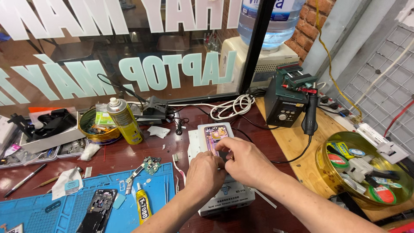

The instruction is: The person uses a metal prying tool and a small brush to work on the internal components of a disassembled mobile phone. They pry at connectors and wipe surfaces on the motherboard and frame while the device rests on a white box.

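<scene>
Hands both on the opened phone [217, 139], which lies flat on the white heating plate [196, 149] at the middle of the dark red bench. Left hand [206, 174] pinches down at the phone's near edge, fingers closed tight; right hand [246, 162] crosses over from the right, fingertips narrow on the same spot. What exactly they grip is hidden under the knuckles. Looks like mid-separation work at the lower end of the phone. Next move likely needs a steady, shallow pull with the body kept flat on the plate. Glue tube [142, 208] and tweezers [167, 190] sit on the blue mat [47, 207] to the left, untouched.
</scene>
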